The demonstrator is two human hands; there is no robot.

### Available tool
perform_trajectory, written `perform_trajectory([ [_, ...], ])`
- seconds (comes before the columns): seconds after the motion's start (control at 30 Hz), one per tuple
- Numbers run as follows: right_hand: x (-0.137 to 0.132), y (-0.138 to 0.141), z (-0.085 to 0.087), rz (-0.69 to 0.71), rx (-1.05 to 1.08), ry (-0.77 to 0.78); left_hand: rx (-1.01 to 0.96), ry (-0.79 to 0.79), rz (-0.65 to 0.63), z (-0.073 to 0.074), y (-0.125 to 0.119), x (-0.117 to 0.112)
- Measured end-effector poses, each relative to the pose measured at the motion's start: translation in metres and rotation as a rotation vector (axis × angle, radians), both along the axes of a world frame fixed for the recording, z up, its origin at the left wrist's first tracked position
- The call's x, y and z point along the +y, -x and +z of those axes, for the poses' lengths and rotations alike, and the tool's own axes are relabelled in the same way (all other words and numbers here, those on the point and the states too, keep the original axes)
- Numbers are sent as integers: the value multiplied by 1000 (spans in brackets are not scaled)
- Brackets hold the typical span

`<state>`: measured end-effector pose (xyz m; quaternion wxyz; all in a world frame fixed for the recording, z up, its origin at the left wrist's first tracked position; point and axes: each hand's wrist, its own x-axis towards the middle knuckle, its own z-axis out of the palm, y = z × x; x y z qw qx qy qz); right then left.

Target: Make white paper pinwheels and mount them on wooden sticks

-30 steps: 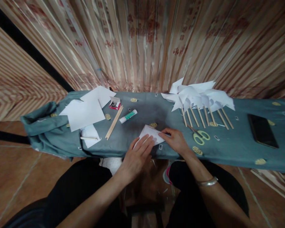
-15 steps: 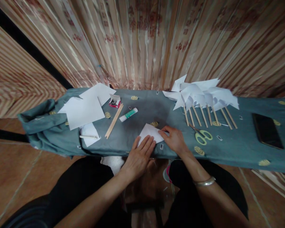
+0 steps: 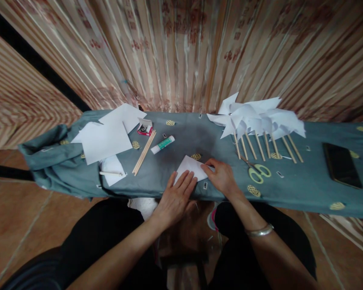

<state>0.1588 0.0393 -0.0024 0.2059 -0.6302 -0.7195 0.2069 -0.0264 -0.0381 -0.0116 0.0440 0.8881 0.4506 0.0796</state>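
A folded sheet of white paper [image 3: 191, 165] lies at the front edge of the cloth-covered table. My left hand [image 3: 178, 197] rests on its lower left part, fingers stretched out flat. At the paper's right corner, my right hand [image 3: 222, 175] pinches the edge between thumb and fingers. A glue stick [image 3: 162, 145] lies beyond the paper to the left, with wooden sticks [image 3: 144, 153] farther left. Green-handled scissors [image 3: 259, 173] lie to the right of my right hand.
Several paper pinwheels [image 3: 254, 117] on sticks lie at the back right, and a black phone [image 3: 342, 165] at the far right. White sheets [image 3: 105, 141] overlap at the left, near a small red box [image 3: 145, 128]. A curtain [image 3: 181, 56] hangs behind the table [image 3: 187, 129].
The view has shifted very slightly. My left hand has moved slightly down and left on the paper; the right hand keeps its pinch at the corner.
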Motion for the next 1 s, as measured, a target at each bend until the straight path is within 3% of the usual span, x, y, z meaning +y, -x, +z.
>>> perform_trajectory([
  [0.77,0,1,-10,52,-31,-146,45,44,-10,-6,1,1],
  [1.0,-20,-3,-14,107,9,-218,66,-1,-2,-9,0,-1],
])
